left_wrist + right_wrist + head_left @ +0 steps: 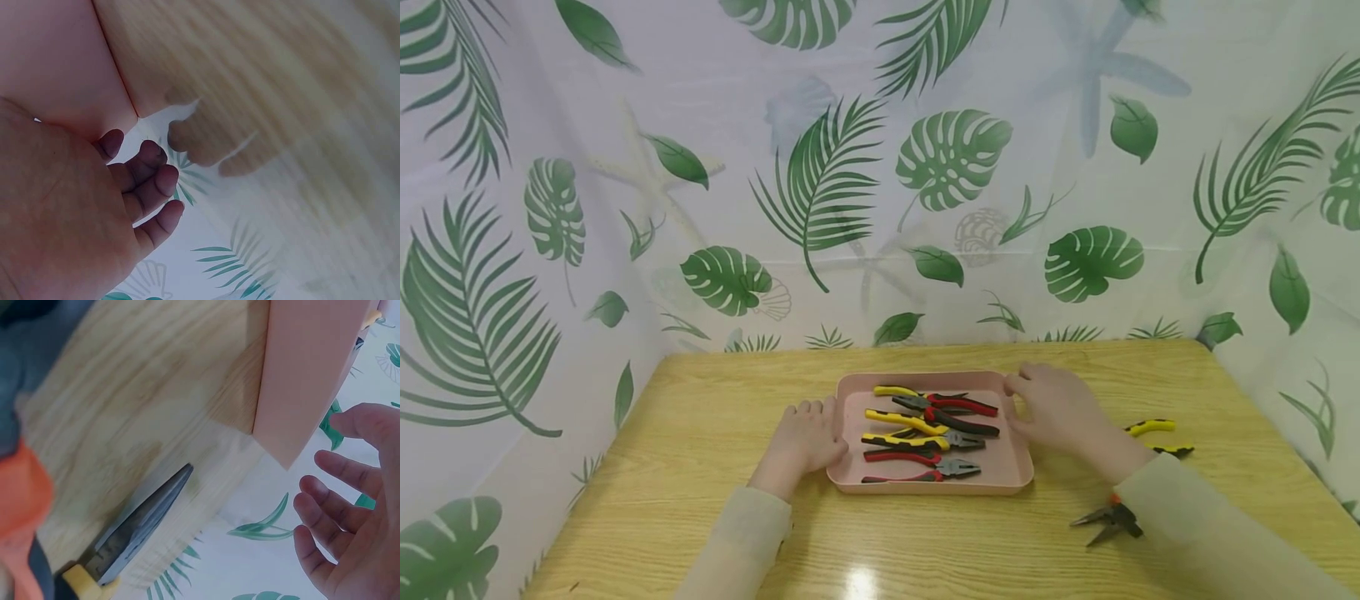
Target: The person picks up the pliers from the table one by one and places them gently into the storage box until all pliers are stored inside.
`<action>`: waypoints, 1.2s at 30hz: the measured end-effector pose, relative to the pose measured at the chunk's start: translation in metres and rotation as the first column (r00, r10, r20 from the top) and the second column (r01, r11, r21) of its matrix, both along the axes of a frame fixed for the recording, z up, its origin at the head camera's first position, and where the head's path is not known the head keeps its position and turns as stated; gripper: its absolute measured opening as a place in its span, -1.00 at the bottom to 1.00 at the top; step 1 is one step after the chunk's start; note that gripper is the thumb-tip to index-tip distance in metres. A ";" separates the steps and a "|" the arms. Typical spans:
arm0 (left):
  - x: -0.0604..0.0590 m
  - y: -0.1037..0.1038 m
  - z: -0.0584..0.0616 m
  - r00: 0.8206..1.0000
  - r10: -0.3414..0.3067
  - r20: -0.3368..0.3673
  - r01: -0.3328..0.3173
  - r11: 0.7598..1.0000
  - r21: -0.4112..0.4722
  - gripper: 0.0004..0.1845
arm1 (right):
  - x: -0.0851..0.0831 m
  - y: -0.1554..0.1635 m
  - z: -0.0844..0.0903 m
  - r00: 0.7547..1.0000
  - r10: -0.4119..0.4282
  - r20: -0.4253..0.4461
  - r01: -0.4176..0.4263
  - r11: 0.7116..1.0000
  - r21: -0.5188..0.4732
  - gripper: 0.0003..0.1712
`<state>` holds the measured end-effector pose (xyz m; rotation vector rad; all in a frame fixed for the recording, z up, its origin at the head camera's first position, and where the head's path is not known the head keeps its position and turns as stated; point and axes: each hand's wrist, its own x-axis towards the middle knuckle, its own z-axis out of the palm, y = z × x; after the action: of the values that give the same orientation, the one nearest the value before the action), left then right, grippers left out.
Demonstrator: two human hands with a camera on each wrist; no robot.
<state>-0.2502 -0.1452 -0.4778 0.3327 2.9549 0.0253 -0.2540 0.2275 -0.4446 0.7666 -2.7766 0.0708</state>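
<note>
A shallow pink tray (932, 489) sits on the table with several pliers inside, lying crosswise. Some have yellow-and-black handles (904, 418); others, such as the combination pliers (958, 468) nearest the front, have red-and-black ones. My left hand (805, 435) is at the tray's left side, thumb by the rim and fingers loosely bent. In the left wrist view its palm lies close along the pink wall (56, 56). At the right end my right hand (1060, 408) is beside the rim. The right wrist view has its fingers (325, 500) spread and loosely bent, holding nothing.
Right of the tray, yellow-and-black pliers (1152, 426) lie partly under my right forearm; their long pointed nose (147, 522) shows in the right wrist view. Orange-handled pliers (1116, 521) with parted jaws lie nearer me, half covered by the sleeve. A leaf-printed cloth (865, 167) backs the wooden table.
</note>
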 end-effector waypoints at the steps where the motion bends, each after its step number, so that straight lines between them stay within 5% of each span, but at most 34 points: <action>1: 0.000 0.000 0.000 1.000 0.000 0.001 0.000 1.000 -0.001 -0.30 | 0.000 0.001 0.000 1.000 -0.003 -0.001 0.003 1.000 0.001 -0.83; 15: 0.001 0.000 -0.001 1.000 -0.003 0.001 0.003 1.000 0.001 -0.32 | 0.006 0.013 0.001 0.998 -0.055 0.034 0.054 0.998 0.028 -0.63; 36: 0.000 0.001 0.000 1.000 0.011 0.015 -0.011 1.000 0.006 -0.26 | 0.006 0.029 -0.001 0.996 -0.076 0.056 0.073 0.996 0.047 -0.60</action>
<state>-0.2500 -0.1442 -0.4778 0.3158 2.9426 0.0375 -0.2483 0.2564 -0.4452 0.6811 -2.8674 0.0171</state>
